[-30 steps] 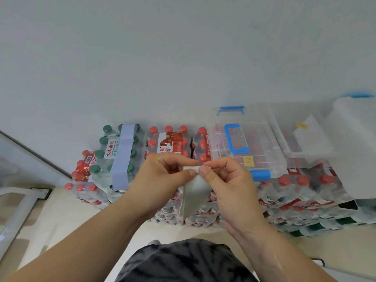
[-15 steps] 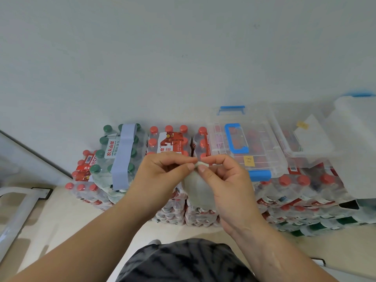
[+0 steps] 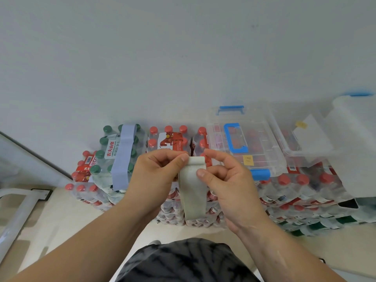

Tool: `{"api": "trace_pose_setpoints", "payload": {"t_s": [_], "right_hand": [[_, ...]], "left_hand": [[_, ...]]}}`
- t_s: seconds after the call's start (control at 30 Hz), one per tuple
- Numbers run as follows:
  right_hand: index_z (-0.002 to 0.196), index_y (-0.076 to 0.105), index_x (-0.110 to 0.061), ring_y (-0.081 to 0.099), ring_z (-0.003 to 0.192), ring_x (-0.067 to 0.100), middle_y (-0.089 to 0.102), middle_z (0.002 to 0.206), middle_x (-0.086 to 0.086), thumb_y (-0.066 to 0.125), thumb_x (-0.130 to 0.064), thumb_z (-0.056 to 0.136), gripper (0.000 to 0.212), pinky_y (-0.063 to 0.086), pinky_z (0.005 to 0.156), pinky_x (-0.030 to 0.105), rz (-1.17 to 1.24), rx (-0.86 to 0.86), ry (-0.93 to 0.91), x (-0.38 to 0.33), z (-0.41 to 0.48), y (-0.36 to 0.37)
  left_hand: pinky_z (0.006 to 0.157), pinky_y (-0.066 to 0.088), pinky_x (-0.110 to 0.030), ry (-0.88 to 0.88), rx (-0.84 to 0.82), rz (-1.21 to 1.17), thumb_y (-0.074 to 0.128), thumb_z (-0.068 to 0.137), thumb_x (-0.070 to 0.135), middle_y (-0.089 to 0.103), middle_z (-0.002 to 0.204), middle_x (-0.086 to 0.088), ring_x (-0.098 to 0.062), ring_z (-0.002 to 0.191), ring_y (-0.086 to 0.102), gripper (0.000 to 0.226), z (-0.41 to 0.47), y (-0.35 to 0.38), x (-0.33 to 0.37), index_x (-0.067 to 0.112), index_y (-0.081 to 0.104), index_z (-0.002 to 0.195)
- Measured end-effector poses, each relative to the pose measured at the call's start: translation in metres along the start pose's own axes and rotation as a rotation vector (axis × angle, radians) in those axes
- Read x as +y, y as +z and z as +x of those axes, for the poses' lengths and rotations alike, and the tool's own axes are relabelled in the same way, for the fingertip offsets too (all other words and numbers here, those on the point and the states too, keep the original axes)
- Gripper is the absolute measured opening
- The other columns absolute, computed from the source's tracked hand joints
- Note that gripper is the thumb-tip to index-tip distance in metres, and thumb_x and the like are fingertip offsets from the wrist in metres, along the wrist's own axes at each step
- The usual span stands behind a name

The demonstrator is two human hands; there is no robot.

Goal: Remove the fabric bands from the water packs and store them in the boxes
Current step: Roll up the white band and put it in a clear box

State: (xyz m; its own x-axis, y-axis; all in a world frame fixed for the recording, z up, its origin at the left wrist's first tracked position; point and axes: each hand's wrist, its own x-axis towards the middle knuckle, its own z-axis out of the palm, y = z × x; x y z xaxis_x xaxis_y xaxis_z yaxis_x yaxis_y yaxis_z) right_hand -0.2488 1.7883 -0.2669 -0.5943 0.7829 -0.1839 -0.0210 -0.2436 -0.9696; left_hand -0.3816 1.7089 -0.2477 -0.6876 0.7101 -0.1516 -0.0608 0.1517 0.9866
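Observation:
A pale cream fabric band (image 3: 192, 192) hangs between my two hands, its top end folded over. My left hand (image 3: 156, 176) pinches the folded top from the left, and my right hand (image 3: 227, 180) presses a thumb on it from the right. Behind them stand stacked water packs with red caps (image 3: 168, 139). A green-capped pack (image 3: 109, 151) at the left carries a light blue fabric band (image 3: 123, 157) wrapped around it. A clear box with a blue handle (image 3: 244, 143) rests shut on the packs at the right.
A second clear box (image 3: 301, 139) with its lid open lies further right, holding something white. More packs (image 3: 305, 192) are stacked below it. A white wall rises behind. A white frame (image 3: 18, 212) stands on the floor at the left.
The band hung crumpled between pinched fingertips; now it hangs flat and longer, with its top end folded over and my right thumb lower on it.

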Motion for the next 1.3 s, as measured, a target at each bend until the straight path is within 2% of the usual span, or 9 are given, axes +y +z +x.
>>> {"api": "trace_pose_setpoints", "payload": {"t_s": [0.07, 0.2, 0.33, 0.47, 0.57, 0.83, 1.03, 1.13, 1.3], "right_hand": [[0.114, 0.069, -0.030, 0.064, 0.069, 0.011, 0.066, 0.064, 0.001, 0.077, -0.006, 0.085, 0.038, 0.054, 0.065, 0.022, -0.014, 0.000, 0.002, -0.001, 0.000, 0.000], [0.109, 0.071, -0.030, 0.071, 0.077, 0.019, 0.071, 0.069, 0.001, 0.080, -0.014, 0.083, 0.033, 0.059, 0.075, 0.028, 0.008, 0.037, 0.011, -0.001, 0.001, 0.001], [0.101, 0.073, -0.030, 0.075, 0.091, 0.021, 0.079, 0.084, 0.002, 0.076, -0.013, 0.087, 0.022, 0.061, 0.085, 0.038, -0.038, 0.018, 0.055, -0.004, 0.001, 0.001], [0.107, 0.073, -0.028, 0.074, 0.083, 0.019, 0.073, 0.083, 0.015, 0.078, -0.006, 0.085, 0.032, 0.059, 0.079, 0.026, -0.040, -0.028, 0.038, -0.008, 0.003, 0.000], [0.109, 0.072, -0.024, 0.069, 0.073, 0.009, 0.064, 0.071, 0.006, 0.078, -0.002, 0.083, 0.035, 0.056, 0.072, 0.016, -0.005, -0.034, 0.006, -0.010, 0.006, 0.000], [0.101, 0.073, -0.020, 0.076, 0.081, 0.019, 0.076, 0.080, 0.007, 0.079, -0.007, 0.083, 0.022, 0.058, 0.069, 0.021, -0.042, -0.008, 0.002, -0.007, 0.005, 0.000], [0.091, 0.077, -0.023, 0.074, 0.084, 0.019, 0.078, 0.086, 0.005, 0.080, -0.043, 0.063, 0.034, 0.057, 0.075, 0.031, -0.022, 0.052, -0.018, -0.005, 0.001, 0.001], [0.093, 0.077, -0.024, 0.075, 0.087, 0.021, 0.079, 0.086, 0.003, 0.081, -0.026, 0.078, 0.016, 0.060, 0.082, 0.039, -0.052, 0.064, -0.014, -0.004, 0.003, -0.002], [0.102, 0.077, -0.024, 0.075, 0.093, 0.025, 0.079, 0.092, 0.003, 0.077, -0.015, 0.086, 0.019, 0.061, 0.088, 0.049, -0.097, 0.070, -0.034, -0.004, 0.004, -0.005]], "left_hand": [[0.063, 0.055, -0.024, -0.025, -0.001, -0.018, 0.069, 0.090, 0.017, 0.077, 0.081, -0.004, -0.011, 0.069, 0.067, 0.013, -0.001, 0.001, 0.000, 0.017, 0.080, 0.084], [0.072, 0.056, -0.040, -0.089, 0.012, -0.092, 0.069, 0.090, 0.020, 0.075, 0.086, -0.016, -0.025, 0.074, 0.065, 0.014, 0.000, 0.003, 0.001, 0.015, 0.080, 0.084], [0.073, 0.057, -0.040, -0.112, 0.033, -0.127, 0.069, 0.090, 0.018, 0.075, 0.088, -0.018, -0.025, 0.075, 0.064, 0.013, -0.001, 0.001, 0.001, 0.013, 0.080, 0.085], [0.068, 0.056, -0.029, -0.095, -0.001, -0.147, 0.071, 0.087, 0.013, 0.076, 0.084, -0.011, -0.018, 0.073, 0.068, 0.010, -0.004, -0.002, 0.004, 0.013, 0.080, 0.084], [0.060, 0.052, -0.020, -0.066, -0.044, -0.169, 0.074, 0.079, 0.015, 0.076, 0.081, -0.007, -0.012, 0.068, 0.068, 0.009, -0.005, -0.004, 0.007, 0.012, 0.079, 0.085], [0.079, 0.061, -0.034, 0.011, -0.056, -0.111, 0.081, 0.068, 0.011, 0.077, 0.088, -0.012, -0.026, 0.087, 0.072, 0.011, -0.005, -0.008, 0.004, 0.015, 0.081, 0.079], [0.083, 0.061, -0.043, 0.034, -0.057, -0.072, 0.079, 0.074, -0.003, 0.077, 0.085, -0.009, -0.029, 0.087, 0.072, 0.023, -0.006, -0.005, 0.002, 0.019, 0.081, 0.076], [0.085, 0.058, -0.056, 0.026, -0.059, -0.055, 0.079, 0.074, -0.004, 0.075, 0.086, -0.015, -0.035, 0.087, 0.070, 0.025, -0.006, -0.004, 0.002, 0.021, 0.080, 0.077], [0.084, 0.051, -0.068, 0.010, -0.121, -0.064, 0.078, 0.075, 0.003, 0.075, 0.094, -0.019, -0.044, 0.090, 0.068, 0.025, -0.008, -0.004, 0.002, 0.018, 0.080, 0.095]]}}
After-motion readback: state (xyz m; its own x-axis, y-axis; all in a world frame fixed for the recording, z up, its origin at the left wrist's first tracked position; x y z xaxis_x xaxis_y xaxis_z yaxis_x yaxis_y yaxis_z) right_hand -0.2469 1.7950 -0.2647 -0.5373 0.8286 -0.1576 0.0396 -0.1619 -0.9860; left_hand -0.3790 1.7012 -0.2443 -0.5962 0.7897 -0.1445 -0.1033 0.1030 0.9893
